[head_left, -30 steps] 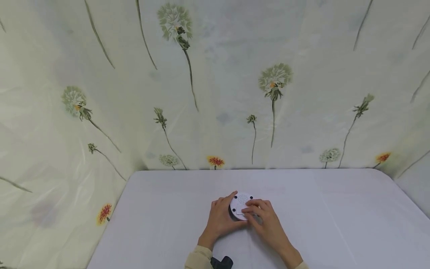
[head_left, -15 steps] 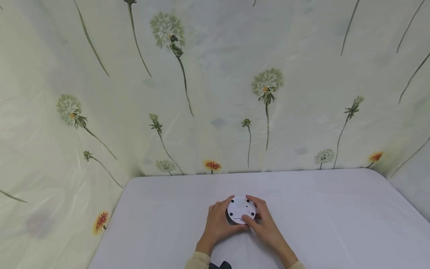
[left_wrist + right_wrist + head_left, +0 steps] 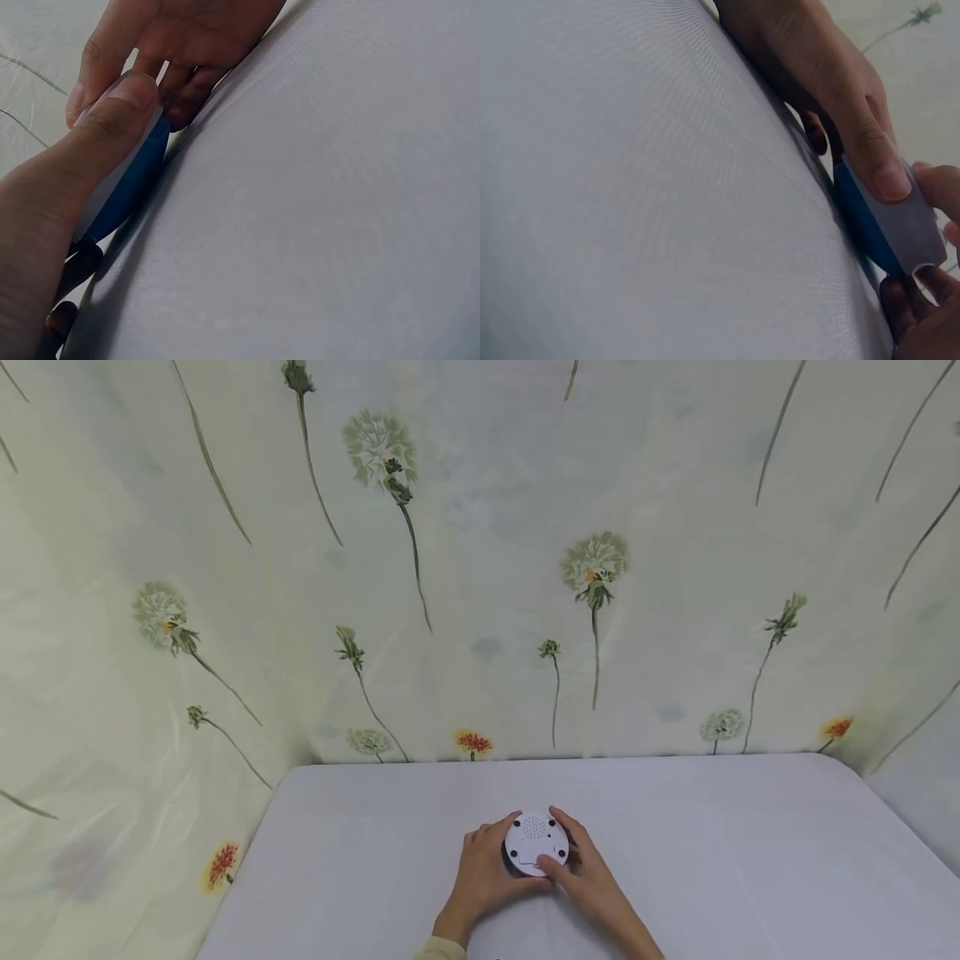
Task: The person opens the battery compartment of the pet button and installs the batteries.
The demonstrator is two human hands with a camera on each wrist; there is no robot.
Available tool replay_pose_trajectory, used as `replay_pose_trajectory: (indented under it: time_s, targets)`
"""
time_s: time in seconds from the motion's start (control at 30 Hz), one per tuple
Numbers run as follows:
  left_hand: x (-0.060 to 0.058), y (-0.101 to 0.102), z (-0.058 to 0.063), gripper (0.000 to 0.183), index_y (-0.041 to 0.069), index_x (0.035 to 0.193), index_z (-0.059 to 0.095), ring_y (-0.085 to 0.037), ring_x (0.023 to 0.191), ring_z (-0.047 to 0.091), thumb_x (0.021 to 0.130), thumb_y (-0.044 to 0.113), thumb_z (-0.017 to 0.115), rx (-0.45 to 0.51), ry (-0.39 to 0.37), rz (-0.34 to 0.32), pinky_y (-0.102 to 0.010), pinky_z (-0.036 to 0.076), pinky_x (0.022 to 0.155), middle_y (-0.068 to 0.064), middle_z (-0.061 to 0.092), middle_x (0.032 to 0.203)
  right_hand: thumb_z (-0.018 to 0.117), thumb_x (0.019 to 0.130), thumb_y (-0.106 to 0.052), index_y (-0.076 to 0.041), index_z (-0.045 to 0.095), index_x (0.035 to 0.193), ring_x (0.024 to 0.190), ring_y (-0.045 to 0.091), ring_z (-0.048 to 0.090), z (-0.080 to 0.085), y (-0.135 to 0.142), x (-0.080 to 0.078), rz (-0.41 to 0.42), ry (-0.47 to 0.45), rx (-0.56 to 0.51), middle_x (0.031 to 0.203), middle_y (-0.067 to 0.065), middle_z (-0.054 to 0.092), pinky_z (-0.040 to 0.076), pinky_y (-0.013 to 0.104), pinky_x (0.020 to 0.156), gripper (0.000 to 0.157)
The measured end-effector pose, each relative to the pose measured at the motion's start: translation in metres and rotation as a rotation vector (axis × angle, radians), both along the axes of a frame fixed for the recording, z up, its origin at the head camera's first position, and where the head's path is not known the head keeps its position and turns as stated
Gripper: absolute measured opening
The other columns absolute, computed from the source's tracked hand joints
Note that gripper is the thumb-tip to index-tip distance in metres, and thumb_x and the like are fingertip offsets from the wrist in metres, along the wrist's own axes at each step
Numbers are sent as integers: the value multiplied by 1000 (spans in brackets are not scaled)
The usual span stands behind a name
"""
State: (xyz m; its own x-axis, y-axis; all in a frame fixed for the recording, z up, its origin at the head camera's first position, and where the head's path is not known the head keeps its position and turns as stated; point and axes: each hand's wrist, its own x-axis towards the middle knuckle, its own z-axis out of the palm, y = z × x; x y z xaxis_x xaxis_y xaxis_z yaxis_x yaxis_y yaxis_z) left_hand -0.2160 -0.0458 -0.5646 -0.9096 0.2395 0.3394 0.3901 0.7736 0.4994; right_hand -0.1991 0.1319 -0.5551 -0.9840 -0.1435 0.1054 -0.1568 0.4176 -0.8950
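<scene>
Between both hands sits a round white device (image 3: 534, 842) with a blue lower body, seen in both wrist views. Its face, turned up, has speaker holes, small black feet at the rim and a flat panel outline. My left hand (image 3: 482, 870) grips it from the left, thumb along the near side and fingers around the far side. On the right, my right hand (image 3: 587, 875) holds the edge, its thumb on the face by the panel and its index finger at the far rim. In the left wrist view, the blue body (image 3: 133, 187) shows below the left thumb.
A white cloth-covered table (image 3: 360, 843) lies under the hands. Behind it and to the left hangs a pale curtain (image 3: 480, 568) printed with dandelions.
My right hand's fingers have left the device's face and spread to its right rim, while the thumb stays near the panel. A black object at the bottom edge has left the head view.
</scene>
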Motion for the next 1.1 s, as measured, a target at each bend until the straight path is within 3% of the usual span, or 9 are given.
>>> replay_pose_trajectory:
  time_s: [0.23,0.5,0.67,1.1]
  targets:
    - [5,-1,-4,98,26,131,38,-5,97,48,51,80,55,-3,-2,-7,-29,31,83,12,54,120,63,75,-46,-38,28,133,120,12,39,-3,-2,6,-8,-24,4,138,-11,33,37,27,90,69]
    - [5,0,-3,98,23,131,40,-6,97,48,52,78,57,8,42,-12,-31,31,85,11,55,120,63,78,-38,-33,31,134,117,14,40,-3,-2,5,16,44,-7,135,-7,35,38,21,86,65]
    - [3,0,-1,97,24,130,40,-6,97,49,52,79,56,10,63,-13,-31,31,83,11,55,120,62,76,-44,-36,30,133,121,11,37,-4,-1,2,6,40,35,135,-9,34,35,22,92,66]
    - [-1,0,0,98,27,131,38,-6,100,49,51,81,53,11,23,-7,-31,31,86,11,54,122,62,75,-46,-37,29,132,126,12,35,2,-2,1,-16,9,54,137,-11,33,35,27,97,67]
